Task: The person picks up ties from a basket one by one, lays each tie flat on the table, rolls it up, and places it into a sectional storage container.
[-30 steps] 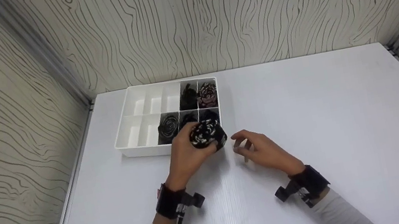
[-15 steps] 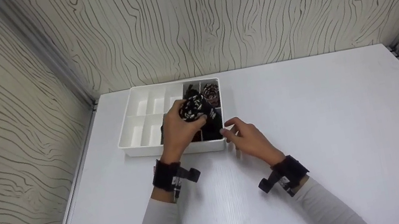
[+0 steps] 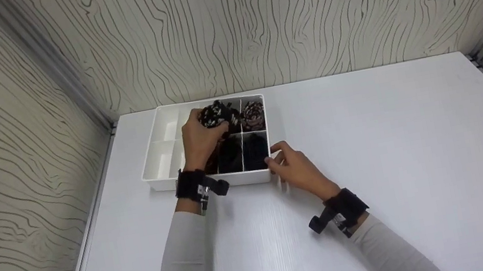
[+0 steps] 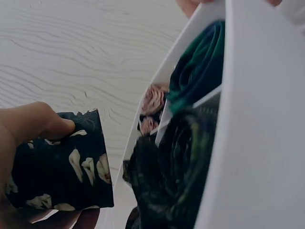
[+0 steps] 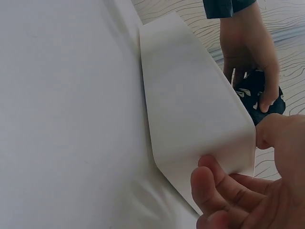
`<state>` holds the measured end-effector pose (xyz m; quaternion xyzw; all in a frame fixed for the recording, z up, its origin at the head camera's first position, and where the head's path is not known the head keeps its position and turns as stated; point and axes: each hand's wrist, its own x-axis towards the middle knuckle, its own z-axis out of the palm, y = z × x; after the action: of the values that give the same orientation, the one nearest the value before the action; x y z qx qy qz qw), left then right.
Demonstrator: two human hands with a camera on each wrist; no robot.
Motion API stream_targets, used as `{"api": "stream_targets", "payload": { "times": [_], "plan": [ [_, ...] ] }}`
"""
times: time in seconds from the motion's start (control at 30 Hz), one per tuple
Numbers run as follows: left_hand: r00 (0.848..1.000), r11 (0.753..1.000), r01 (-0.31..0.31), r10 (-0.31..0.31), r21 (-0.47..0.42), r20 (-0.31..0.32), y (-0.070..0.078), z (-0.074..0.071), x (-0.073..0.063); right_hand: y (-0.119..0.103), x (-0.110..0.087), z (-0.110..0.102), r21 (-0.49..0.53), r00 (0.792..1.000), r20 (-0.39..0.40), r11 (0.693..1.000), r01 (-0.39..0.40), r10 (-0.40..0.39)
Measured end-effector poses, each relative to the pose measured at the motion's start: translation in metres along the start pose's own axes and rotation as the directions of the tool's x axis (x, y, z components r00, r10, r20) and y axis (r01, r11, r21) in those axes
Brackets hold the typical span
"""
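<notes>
My left hand (image 3: 198,138) grips a rolled-up cloth (image 3: 212,115), black with a pale floral print, over the back row of a white divided box (image 3: 246,178). In the left wrist view the thumb presses the flat side of this roll (image 4: 64,167), whose cut edge faces the box. My right hand (image 3: 297,168) holds the box's front right corner. The right wrist view shows its thumb at the rim and its fingertips (image 5: 207,179) against the outer wall. The compartment under the held roll is hidden.
Other rolled cloths fill compartments on the right: a pinkish floral roll (image 3: 253,116) at the back, a dark navy roll (image 3: 255,151) and a black roll (image 3: 229,155) in front. The box stands on a white table (image 3: 396,138) near the wood-grain back wall (image 3: 300,16).
My left hand has carried the floral roll from the box's front right edge back and left over the back row. My right hand has come to the box's corner and taken hold there.
</notes>
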<state>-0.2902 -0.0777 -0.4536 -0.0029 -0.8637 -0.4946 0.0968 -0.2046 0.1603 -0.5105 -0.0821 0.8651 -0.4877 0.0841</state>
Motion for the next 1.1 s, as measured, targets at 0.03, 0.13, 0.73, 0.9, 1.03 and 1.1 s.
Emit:
{"api": "stream_targets", "payload": {
  "times": [0.03,0.13,0.73,0.9,1.03,1.1],
  "plan": [
    [1.0,1.0,0.011,-0.011,0.0,-0.004,-0.002,-0.001,0.003,0.0,0.0,0.0,0.004,1.0,0.002,1.0,0.0,0.0],
    [0.999,0.999,0.048,-0.048,-0.007,-0.009,-0.005,-0.003,0.01,0.001,0.001,0.001,0.015,1.0,0.008,1.0,0.001,-0.001],
    [0.982,0.985,0.169,-0.166,0.023,-0.093,-0.022,0.001,0.033,0.001,0.0,0.003,0.069,0.999,0.024,0.997,0.02,-0.021],
    [0.98,0.985,0.158,-0.148,0.062,-0.136,-0.023,0.001,0.033,0.001,-0.001,0.002,0.062,0.999,0.03,0.998,0.018,-0.02],
    [0.976,0.986,0.156,-0.144,0.06,-0.162,-0.024,0.002,0.034,0.001,-0.001,0.002,0.063,0.999,0.028,0.998,0.019,-0.021],
    [0.976,0.985,0.159,-0.147,0.064,-0.162,-0.027,0.004,0.036,0.001,-0.001,0.003,0.06,0.999,0.027,0.998,0.018,-0.02]
  ]
}}
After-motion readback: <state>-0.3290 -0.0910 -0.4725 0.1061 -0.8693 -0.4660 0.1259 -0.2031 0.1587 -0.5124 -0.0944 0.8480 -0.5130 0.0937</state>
